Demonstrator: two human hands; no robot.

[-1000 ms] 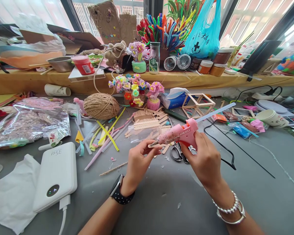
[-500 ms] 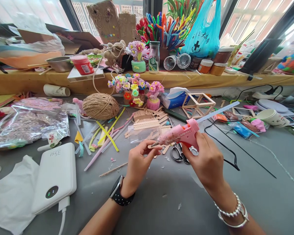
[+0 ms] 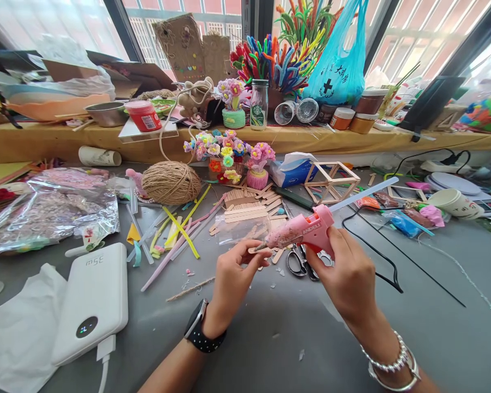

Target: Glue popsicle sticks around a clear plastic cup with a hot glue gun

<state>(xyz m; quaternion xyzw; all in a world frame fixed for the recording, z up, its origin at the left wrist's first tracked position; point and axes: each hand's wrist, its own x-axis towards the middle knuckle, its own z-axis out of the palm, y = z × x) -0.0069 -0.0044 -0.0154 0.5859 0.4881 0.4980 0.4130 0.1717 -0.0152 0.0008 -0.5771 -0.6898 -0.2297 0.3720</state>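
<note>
Pink glue gun point(image 3: 300, 232), centre, above the surface point(image 3: 262, 355): gripped in my right hand point(image 3: 347, 273); probably light, stiff; I'd hold its handle point(image 3: 324, 245). Wooden stick point(image 3: 252, 250), at its left end: pinched in my left hand point(image 3: 235, 278); likely thin, snappable.

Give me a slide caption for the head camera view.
The right hand holds a pink glue gun to a wooden stick pinched in the left hand, above a cluttered gray table.

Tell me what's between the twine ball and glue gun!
In the head view: wooden sticks and a clear bag nearer the glue gun, a yellow strip and a pink strip nearer the twine ball.
</note>
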